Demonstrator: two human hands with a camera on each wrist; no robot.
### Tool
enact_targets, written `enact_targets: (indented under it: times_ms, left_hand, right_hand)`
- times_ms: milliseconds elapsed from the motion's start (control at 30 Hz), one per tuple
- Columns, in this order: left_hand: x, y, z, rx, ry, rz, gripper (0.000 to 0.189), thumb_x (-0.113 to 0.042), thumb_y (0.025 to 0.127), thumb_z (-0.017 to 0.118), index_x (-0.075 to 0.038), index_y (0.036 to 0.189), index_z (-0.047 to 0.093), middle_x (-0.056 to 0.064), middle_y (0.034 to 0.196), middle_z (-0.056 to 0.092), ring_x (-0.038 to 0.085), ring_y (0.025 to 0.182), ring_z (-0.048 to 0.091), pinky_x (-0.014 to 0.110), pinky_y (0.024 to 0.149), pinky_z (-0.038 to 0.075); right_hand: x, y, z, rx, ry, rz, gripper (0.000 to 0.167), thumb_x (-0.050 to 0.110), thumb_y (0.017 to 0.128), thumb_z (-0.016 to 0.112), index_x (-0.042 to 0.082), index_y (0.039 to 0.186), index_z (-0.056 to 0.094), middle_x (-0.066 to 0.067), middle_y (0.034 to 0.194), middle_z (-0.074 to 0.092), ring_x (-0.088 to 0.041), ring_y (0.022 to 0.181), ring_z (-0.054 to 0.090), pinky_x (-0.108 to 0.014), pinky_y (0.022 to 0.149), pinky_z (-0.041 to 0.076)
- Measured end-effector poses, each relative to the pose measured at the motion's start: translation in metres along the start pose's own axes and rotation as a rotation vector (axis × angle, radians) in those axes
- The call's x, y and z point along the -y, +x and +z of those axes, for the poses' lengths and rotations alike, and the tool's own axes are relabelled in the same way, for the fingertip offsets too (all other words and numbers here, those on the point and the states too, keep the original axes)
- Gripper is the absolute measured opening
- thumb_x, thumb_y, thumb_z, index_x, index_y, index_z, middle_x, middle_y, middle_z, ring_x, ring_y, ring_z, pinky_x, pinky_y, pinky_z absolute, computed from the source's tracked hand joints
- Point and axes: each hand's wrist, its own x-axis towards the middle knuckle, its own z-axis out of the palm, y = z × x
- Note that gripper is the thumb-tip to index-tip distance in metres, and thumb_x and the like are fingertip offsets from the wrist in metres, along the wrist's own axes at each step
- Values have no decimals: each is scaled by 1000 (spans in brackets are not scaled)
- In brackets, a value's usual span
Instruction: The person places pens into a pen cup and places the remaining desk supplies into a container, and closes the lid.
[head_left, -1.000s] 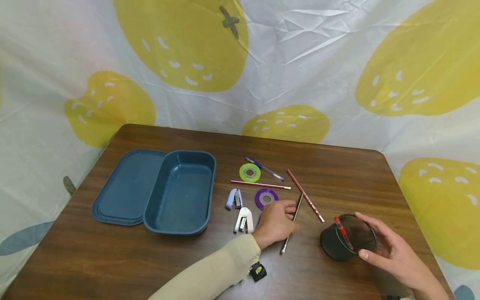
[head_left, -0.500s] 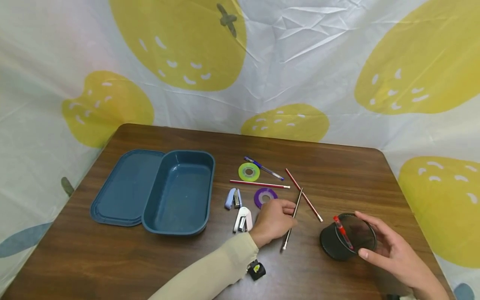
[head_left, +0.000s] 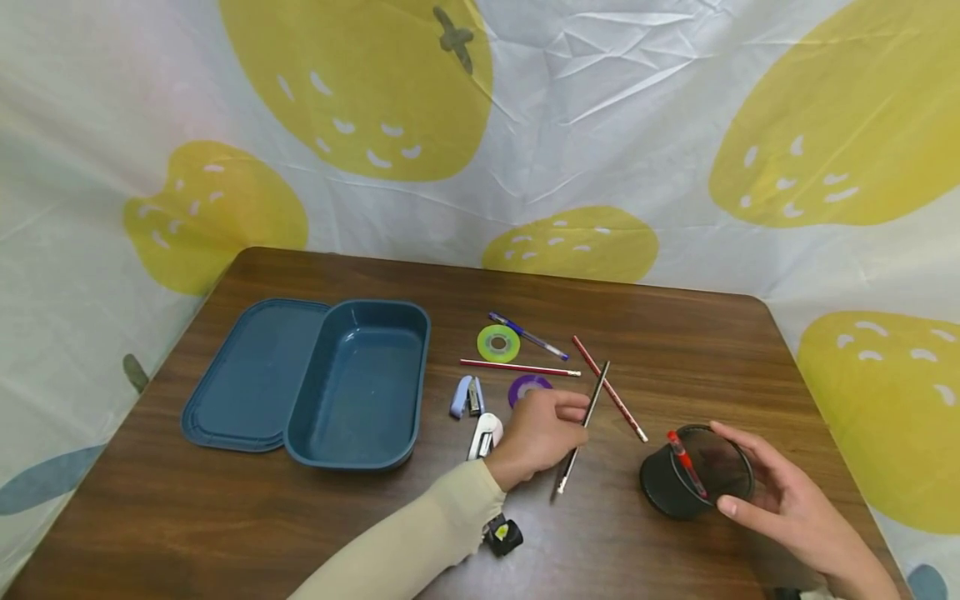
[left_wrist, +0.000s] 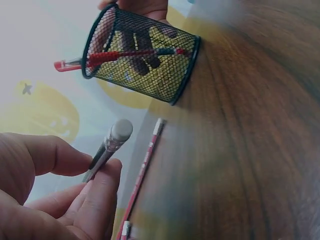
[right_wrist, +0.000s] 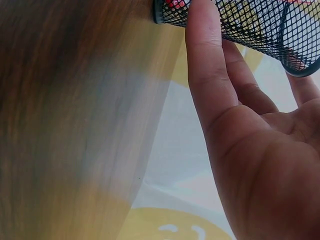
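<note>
My left hand (head_left: 538, 435) pinches a dark pencil (head_left: 597, 390) between thumb and fingers, near its middle. In the left wrist view its white eraser end (left_wrist: 121, 131) points toward the camera. My right hand (head_left: 798, 517) grips a black mesh pen cup (head_left: 666, 487) by its side, thumb at the rim. The cup stands on the table with a red pen (head_left: 684, 463) leaning in it. In the right wrist view the fingers (right_wrist: 206, 60) lie along the mesh. Near the left hand are a purple tape roll (head_left: 525, 387), partly covered, and a white stapler (head_left: 486, 435).
A red pencil (head_left: 622, 406) lies beyond the held one, another red pencil (head_left: 517, 367) to its left. Farther back are a green tape roll (head_left: 498, 343) and a blue pen (head_left: 534, 337). A blue stapler (head_left: 461, 397) sits near an open blue box (head_left: 360, 400) and its lid (head_left: 251, 375).
The left hand has taken hold of the dark pencil and raised it slightly, shifting a little left and back. The right hand and the pen cup have stayed in place.
</note>
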Motion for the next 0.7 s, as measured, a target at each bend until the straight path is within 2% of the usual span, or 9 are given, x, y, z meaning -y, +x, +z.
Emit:
enact_targets:
  times_ms: [167,367,700]
  left_hand:
    - [-4,-2,-4,11,27,16,44,2,79,76,-8,121,79,5,108,82,5,92,73,19,77,56]
    - [-7,-2,-7,38,5,51,37,-1,80,73,-7,116,80,5,106,82,2,86,72,18,74,56]
    - [-10,-5,-12,69,20,100,25,-7,86,80,-7,111,81,2,102,82,3,87,74,18,76,57]
  right_hand:
    - [1,0,0,6,19,-4,86,-20,88,68,1,163,32,6,154,53,-2,123,65,-28,78,64]
    - [3,1,-1,2,15,0,85,-20,88,69,-1,162,32,3,153,54,-2,124,65,-28,80,64]
    - [2,1,0,-1,1,-7,85,-20,88,70,-1,162,33,4,154,52,-1,123,64,-29,76,64]
